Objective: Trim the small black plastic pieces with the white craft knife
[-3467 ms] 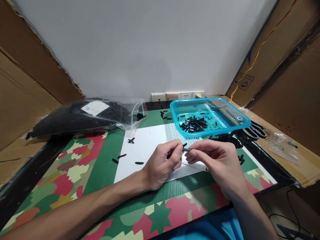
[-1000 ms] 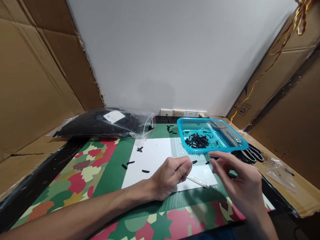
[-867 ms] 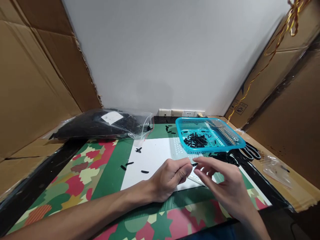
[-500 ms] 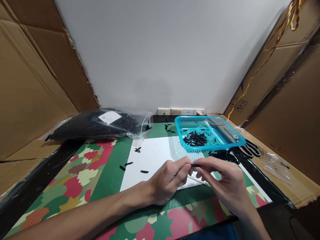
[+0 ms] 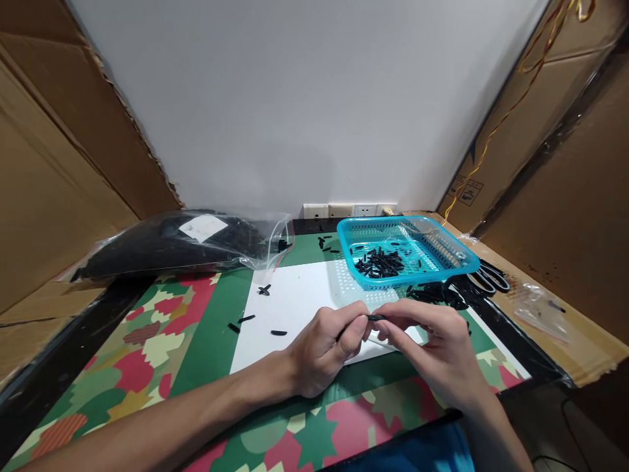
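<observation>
My left hand (image 5: 327, 347) and my right hand (image 5: 432, 344) meet over the near edge of a white sheet (image 5: 295, 298). Between their fingertips they pinch a small black piece (image 5: 376, 318), held level just above the sheet. My left fist also closes around a thin dark stick that pokes out toward the piece. A turquoise basket (image 5: 462, 262) with several black pieces (image 5: 378, 262) in it stands just beyond my hands.
A clear bag of black parts (image 5: 181, 239) lies at the back left. Loose black pieces (image 5: 255, 318) dot the white sheet. Black scissors (image 5: 491, 278) lie right of the basket, a small clear bag (image 5: 540, 308) farther right. Cardboard walls stand on both sides.
My right hand, a second ago lifted and open near the basket, has come back to the left hand and pinched the black piece. The view has shifted slightly.
</observation>
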### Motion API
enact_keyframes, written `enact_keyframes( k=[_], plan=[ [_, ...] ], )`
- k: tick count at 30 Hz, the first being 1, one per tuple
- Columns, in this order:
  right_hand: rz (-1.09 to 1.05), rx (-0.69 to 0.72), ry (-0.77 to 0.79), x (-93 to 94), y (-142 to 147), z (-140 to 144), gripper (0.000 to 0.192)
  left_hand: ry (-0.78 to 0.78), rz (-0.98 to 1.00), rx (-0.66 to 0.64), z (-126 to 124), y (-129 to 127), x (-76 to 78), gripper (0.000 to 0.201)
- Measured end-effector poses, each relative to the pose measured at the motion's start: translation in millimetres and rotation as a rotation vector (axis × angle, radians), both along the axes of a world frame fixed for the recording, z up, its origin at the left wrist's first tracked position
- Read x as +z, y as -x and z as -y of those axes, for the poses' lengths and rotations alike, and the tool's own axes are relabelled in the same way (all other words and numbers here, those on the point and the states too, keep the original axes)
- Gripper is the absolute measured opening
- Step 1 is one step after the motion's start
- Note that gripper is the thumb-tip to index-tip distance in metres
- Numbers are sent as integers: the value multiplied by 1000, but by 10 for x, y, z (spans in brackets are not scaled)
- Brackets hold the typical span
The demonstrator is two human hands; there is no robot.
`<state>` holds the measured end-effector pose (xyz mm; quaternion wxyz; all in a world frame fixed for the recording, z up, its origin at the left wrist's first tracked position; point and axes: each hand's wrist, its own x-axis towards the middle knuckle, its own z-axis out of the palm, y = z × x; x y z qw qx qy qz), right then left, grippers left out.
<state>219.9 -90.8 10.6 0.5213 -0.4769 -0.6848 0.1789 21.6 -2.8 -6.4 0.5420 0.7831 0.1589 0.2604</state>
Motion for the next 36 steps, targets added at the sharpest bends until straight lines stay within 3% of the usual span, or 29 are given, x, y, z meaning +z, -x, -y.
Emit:
enact_keyframes(
  k=[9,19,31,36],
  plan=[
    [-67,49,-106,-49,22,-7,23,-1,-12,14,-13,-12,-23,47],
    [79,11,-298,-72,21,-25,35,27,-31,15,8,-21,-20,47],
    [106,-15,-337,-99,34,-34,49,-36,0,-1,-11,9,-32,42],
    [67,-34,-351,-136,40,-34,40,-12,4,-7,-5,7,-48,42]
  ],
)
